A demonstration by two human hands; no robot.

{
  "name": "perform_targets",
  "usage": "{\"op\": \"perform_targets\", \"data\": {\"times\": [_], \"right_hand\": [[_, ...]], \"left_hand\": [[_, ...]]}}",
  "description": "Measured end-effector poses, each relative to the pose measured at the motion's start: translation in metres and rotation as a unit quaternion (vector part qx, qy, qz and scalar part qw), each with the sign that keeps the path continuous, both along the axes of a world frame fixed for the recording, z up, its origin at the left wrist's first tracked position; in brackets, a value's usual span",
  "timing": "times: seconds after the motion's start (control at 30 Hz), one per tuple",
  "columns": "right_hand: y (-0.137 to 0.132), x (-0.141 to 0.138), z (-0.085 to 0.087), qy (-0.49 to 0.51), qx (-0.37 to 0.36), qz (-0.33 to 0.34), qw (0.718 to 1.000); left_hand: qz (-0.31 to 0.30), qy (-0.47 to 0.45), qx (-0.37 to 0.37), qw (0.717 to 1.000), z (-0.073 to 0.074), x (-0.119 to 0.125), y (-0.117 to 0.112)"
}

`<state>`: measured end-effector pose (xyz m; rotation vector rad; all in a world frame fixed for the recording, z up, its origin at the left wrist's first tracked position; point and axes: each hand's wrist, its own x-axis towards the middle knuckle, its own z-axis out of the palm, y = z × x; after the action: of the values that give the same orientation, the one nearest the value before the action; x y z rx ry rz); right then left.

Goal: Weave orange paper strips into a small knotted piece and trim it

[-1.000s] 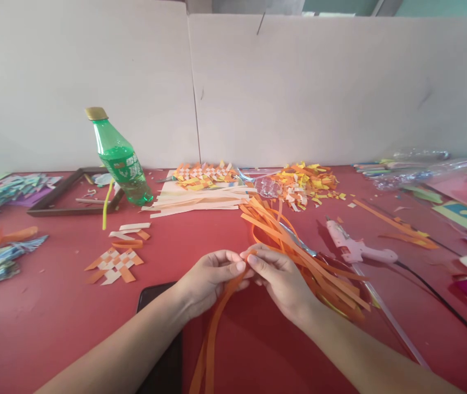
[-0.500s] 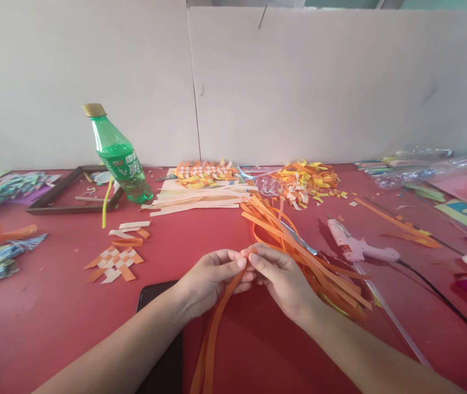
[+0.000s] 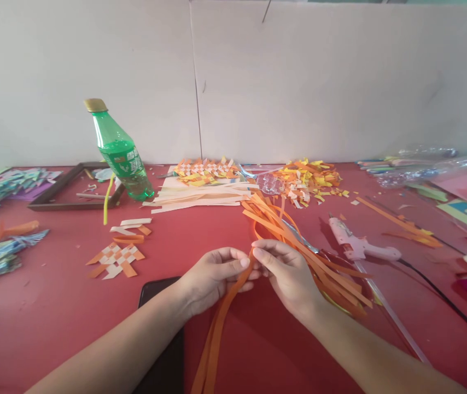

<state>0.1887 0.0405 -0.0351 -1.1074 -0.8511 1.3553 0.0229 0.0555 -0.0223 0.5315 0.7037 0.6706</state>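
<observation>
Pale wall panels [image 3: 299, 82] stand behind a red tabletop [image 3: 57, 312] strewn with paper; a green bottle [image 3: 122, 158] on it serves as landmark. Nearer the wearer than the bottle and to its right, the left hand [image 3: 212, 280] and right hand [image 3: 291, 273] nearly meet at one orange strip [image 3: 216, 339]; each grasps it between thumb and fingers, the gripped end partly hidden; two orange lengths hang toward the wearer, and whether they are one strip doubled over, I cannot tell.

Work seems partway along; on the bottle's near side lies a small checkered piece [image 3: 115, 259], woven in orange and white, its ends jutting untrimmed; right of the bottle, a larger checkered piece [image 3: 206, 168] also looks woven; farther right sits a heap of small folded bits [image 3: 309, 178], finished or not, I cannot tell. Plenty looks left; the white strips [image 3: 204, 198], just right of the bottle, and the orange bundle [image 3: 319, 261], farther right and beyond the right hand, lie loose; the held strip joins no visible weave; well right of the bottle, a glue gun [image 3: 350, 243] rests apart from both hands.
</observation>
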Motion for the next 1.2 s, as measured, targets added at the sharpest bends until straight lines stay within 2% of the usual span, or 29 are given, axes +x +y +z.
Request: {"op": "perform_targets", "data": {"times": [0.17, 0.23, 0.27, 0.3, 0.33, 0.4, 0.47, 0.53, 0.6, 0.67, 0.73, 0.8, 0.9, 0.97, 1.03, 1.2], "right_hand": [[0.0, -0.001, 0.002, -0.046, 0.02, 0.001, 0.999], [0.003, 0.002, 0.005, -0.135, 0.069, -0.014, 0.988], [0.005, 0.006, 0.007, -0.205, 0.105, -0.029, 0.973], [0.009, 0.01, 0.009, -0.29, 0.143, -0.043, 0.945], [0.012, 0.016, 0.01, -0.38, 0.183, -0.058, 0.905], [0.02, 0.028, 0.008, -0.532, 0.247, -0.063, 0.807], [0.028, 0.039, 0.003, -0.648, 0.258, -0.071, 0.713], [0.032, 0.048, -0.004, -0.715, 0.244, -0.052, 0.653], [0.035, 0.052, -0.009, -0.742, 0.229, -0.043, 0.629], [0.036, 0.053, -0.009, -0.739, 0.232, -0.053, 0.631], [0.033, 0.049, -0.003, -0.714, 0.257, -0.076, 0.647], [0.028, 0.043, 0.007, -0.67, 0.298, -0.105, 0.672], [0.012, 0.026, 0.02, -0.572, 0.349, -0.125, 0.731], [0.0, 0.012, 0.023, -0.523, 0.353, -0.101, 0.769], [-0.01, -0.001, 0.019, -0.491, 0.335, -0.047, 0.803], [-0.023, -0.022, 0.004, -0.411, 0.24, 0.064, 0.877]], "left_hand": [[0.005, 0.01, -0.007, 1.0, 0.001, 0.0, 0.001], [0.016, 0.009, -0.007, 1.0, 0.0, 0.0, 0.002], [0.024, 0.008, -0.005, 1.0, 0.0, 0.0, 0.002], [0.032, 0.009, -0.004, 0.999, 0.0, 0.0, 0.003], [0.041, 0.012, -0.005, 0.999, -0.001, 0.0, 0.003], [0.065, 0.015, -0.011, 0.998, -0.001, 0.001, 0.004], [0.092, 0.012, -0.02, 0.996, -0.001, 0.001, 0.005], [0.115, 0.007, -0.025, 0.993, -0.001, 0.0, 0.006], [0.131, 0.004, -0.027, 0.991, -0.001, -0.001, 0.007], [0.144, 0.001, -0.028, 0.989, -0.002, -0.001, 0.008], [0.156, -0.002, -0.029, 0.987, -0.002, 0.0, 0.008], [0.167, -0.003, -0.029, 0.986, -0.001, 0.001, 0.008], [0.178, -0.005, -0.029, 0.984, -0.001, 0.001, 0.008], [0.177, -0.009, -0.026, 0.984, -0.002, 0.001, 0.008], [0.172, -0.013, -0.02, 0.985, -0.003, 0.0, 0.008], [0.178, -0.009, -0.005, 0.984, -0.003, 0.0, 0.007]]}}
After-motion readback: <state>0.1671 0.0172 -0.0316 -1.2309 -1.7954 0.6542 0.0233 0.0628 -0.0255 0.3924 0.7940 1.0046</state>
